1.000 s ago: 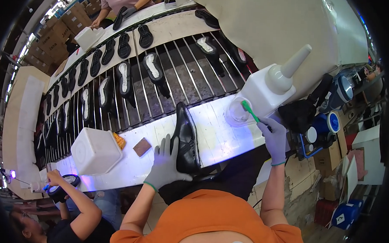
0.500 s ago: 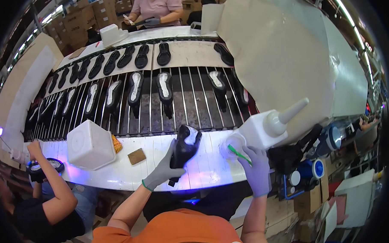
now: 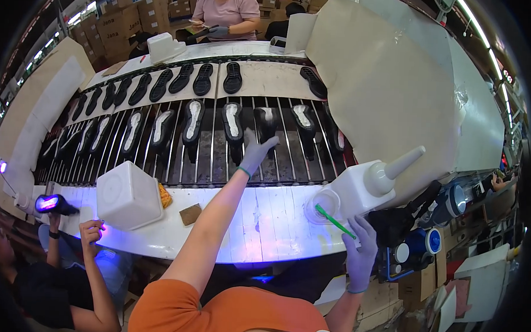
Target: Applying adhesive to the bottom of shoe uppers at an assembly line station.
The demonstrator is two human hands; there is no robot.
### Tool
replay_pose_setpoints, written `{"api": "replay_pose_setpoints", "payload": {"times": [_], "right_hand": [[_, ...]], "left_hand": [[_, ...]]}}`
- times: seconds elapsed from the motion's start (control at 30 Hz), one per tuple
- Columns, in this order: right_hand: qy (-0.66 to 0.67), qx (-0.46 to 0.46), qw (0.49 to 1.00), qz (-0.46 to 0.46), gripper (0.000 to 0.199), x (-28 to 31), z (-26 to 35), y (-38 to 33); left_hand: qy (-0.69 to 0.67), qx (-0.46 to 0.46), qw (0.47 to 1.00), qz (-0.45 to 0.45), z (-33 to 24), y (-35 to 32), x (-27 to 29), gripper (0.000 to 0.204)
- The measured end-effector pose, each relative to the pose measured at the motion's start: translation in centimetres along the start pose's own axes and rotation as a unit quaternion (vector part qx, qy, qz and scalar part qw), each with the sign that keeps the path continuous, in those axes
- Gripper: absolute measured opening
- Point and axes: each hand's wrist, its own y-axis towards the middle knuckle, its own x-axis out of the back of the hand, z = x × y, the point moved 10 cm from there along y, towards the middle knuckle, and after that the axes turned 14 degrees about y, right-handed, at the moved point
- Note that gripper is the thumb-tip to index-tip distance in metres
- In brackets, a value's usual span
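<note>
With the gloved left hand (image 3: 257,151) stretched out, fingers spread, just touching a black shoe (image 3: 266,126) on the roller conveyor (image 3: 213,158), the right hand (image 3: 362,251) pinching a green brush (image 3: 335,221) over the small cup (image 3: 324,204) could tip it through inattention.

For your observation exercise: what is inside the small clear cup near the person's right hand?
A green brush stands slanted in the clear cup, its handle held by the right hand. The cup's contents and the brush tip cannot be made out.

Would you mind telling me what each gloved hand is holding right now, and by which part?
The right hand grips a green brush by its lower handle end. The left hand holds nothing, open over the dark shoe.
</note>
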Motion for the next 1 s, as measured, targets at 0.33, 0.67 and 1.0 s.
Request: {"api": "replay_pose_setpoints", "payload": {"times": [0.33, 0.67, 1.0], "right_hand": [[0.107, 0.016, 0.985, 0.131, 0.038, -8.3, 0.5, 5.4], [-0.093, -0.010, 0.991, -0.099, 0.056, -14.7, -14.2, 27.9], [-0.326, -0.365, 0.872, 0.023, 0.101, -12.4, -29.3, 30.6]], "left_hand": [[-0.047, -0.081, 0.995, 0.041, 3.0, -9.2, -0.7, 0.052], [0.003, -0.105, 0.991, 0.077, 2.0, -9.2, -1.3, 0.036], [-0.046, -0.081, 0.992, 0.088, 3.6, -9.4, -0.1, 0.034]]}}
